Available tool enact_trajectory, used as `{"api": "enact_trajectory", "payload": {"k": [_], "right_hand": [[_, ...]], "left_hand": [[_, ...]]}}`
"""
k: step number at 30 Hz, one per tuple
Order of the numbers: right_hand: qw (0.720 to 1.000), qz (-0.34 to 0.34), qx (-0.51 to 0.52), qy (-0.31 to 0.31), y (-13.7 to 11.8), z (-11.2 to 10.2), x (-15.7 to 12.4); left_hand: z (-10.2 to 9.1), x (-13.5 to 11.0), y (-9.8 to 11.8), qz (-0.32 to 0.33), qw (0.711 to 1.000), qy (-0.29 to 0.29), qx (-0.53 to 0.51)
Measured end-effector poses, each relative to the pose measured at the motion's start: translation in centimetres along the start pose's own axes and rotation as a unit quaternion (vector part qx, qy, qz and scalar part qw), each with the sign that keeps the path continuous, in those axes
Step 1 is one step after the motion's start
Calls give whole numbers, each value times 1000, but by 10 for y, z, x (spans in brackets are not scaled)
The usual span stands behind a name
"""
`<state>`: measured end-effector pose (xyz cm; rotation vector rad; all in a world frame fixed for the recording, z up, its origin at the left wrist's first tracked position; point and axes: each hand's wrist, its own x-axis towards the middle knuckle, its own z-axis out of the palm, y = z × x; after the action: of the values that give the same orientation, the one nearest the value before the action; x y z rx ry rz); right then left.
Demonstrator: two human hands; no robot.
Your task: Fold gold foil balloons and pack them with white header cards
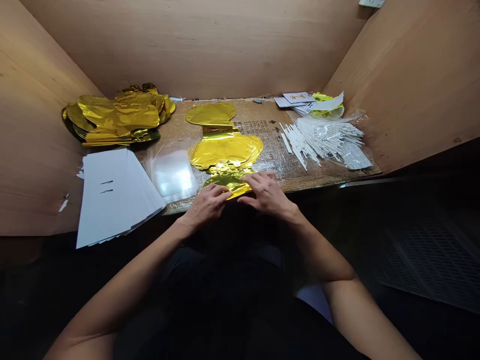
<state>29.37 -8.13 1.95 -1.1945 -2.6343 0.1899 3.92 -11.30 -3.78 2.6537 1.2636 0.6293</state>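
Gold foil balloon (229,184) lies at 6 o'clock on the bench (262,127), folded over on itself. Our left hand (207,205) and right hand (265,192) press on it, open and flat, gripping nothing. We're mid-fold, and this crease calls for smoothing down.

Left hand (205,206), right hand (265,193) press gold foil balloon (228,184).

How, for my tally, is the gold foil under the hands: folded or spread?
Folded: the gold foil shows creased layers between the left hand and right hand.
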Motion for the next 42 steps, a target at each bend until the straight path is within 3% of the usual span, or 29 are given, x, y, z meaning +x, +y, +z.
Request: {"api": "enact_trajectory", "payload": {"k": [2,4,5,7,9,11,13,15,18,21,23,26,28,30,32,34,35,39,42], "right_hand": [[995,-64,40,-66,10,-5,19],[987,-37,93,-128,25,-8,49],[981,-3,121,-152,34,-9,62],[966,67,177,-175,45,-8,79],[948,114,249,-160,43,-2,73],[910,133,369,-134,27,12,45],[845,149,497,-131,3,28,7],[817,189,538,-83,-21,41,-28],[803,240,545,25,-43,52,-51],[725,198,659,-32,-45,54,-46],[699,166,694,-43,-44,53,-39],[736,149,660,16,-43,50,-31],[769,130,624,41,-43,50,-29],[775,130,616,57,-43,50,-28],[741,144,656,24,-43,51,-29],[699,150,697,-56,-45,52,-31],[691,149,701,-92,-46,52,-33],[720,164,663,-125,-47,42,-37],[755,149,622,-140,-41,24,-32]], "left_hand": [[-15,12,-12,-41,996,-42,-64],[-31,23,-18,-117,986,-43,-115],[-38,26,-16,-166,977,-3,-131],[-41,23,-3,-262,939,137,-173],[-29,8,21,-328,868,241,-285],[-3,-12,48,-360,769,206,-486],[22,-29,70,-368,669,175,-621],[37,-39,83,-375,615,182,-669],[33,-45,87,-385,622,181,-657],[12,-47,83,-379,655,165,-633],[0,-48,79,-372,686,167,-602],[-5,-51,75,-362,717,165,-572],[-4,-51,76,-353,708,154,-592],[-2,-49,81,-342,698,162,-608],[-1,-46,86,-339,693,200,-604],[-1,-45,90,-346,680,235,-602],[-2,-45,91,-352,676,235,-604],[-9,-51,88,-357,701,173,-592],[-15,-60,87,-354,744,180,-537]]}}
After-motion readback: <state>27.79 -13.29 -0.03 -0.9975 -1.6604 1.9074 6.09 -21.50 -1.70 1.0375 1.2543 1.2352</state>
